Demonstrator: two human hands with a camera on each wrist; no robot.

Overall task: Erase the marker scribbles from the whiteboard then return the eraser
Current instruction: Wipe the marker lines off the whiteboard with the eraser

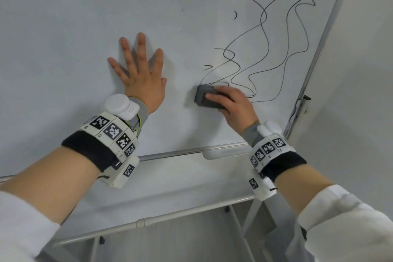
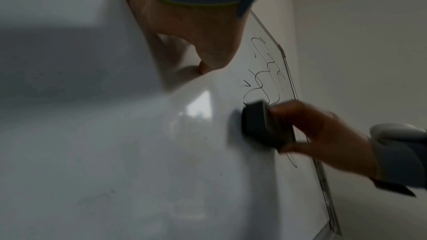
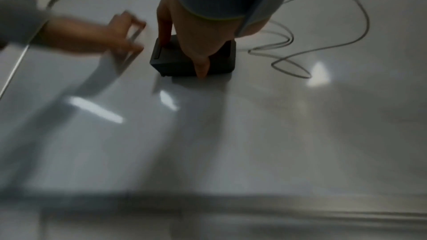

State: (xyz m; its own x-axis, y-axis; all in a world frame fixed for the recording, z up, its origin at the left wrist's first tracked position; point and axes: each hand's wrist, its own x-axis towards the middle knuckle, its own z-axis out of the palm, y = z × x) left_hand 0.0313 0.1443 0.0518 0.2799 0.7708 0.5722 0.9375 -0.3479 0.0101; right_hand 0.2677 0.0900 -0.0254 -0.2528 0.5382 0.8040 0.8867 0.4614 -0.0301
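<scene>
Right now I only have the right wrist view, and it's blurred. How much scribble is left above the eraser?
Observer: Plenty. In the head view the scribbles loop from the eraser up toward the board's top right.
Operator: Is the left hand in the way?
Observer: No. The left hand lies flat on the whiteboard, fingers spread, left of the eraser and apart from it.
Operator: Any stray marks?
Observer: Yes, a short dash sits above the eraser, left of the main loops.
</scene>
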